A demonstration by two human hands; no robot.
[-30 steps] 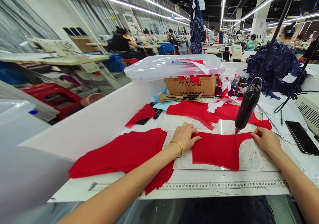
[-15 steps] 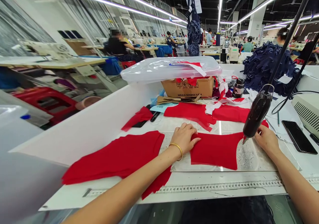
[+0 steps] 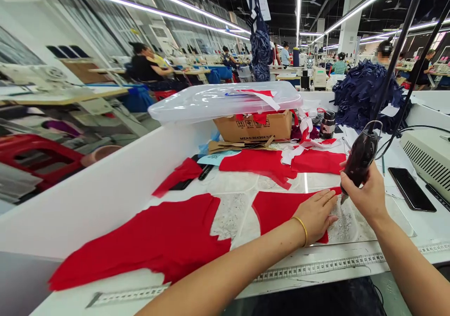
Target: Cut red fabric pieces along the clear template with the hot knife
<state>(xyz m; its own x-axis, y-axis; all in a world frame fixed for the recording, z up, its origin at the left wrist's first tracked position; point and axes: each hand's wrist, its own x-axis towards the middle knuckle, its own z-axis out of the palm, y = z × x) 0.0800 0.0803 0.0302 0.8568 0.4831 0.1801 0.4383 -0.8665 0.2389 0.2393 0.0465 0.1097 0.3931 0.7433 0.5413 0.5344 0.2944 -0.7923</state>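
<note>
Gripping the black tool in the right hand, open left hand pressing the red fabric flat so it won't slide.

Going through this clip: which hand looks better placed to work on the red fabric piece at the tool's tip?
Probably the right hand: it grips the dark handheld tool, with the tip close to the edge of the red fabric piece. The left hand lies flat on that piece, holding nothing.
</note>
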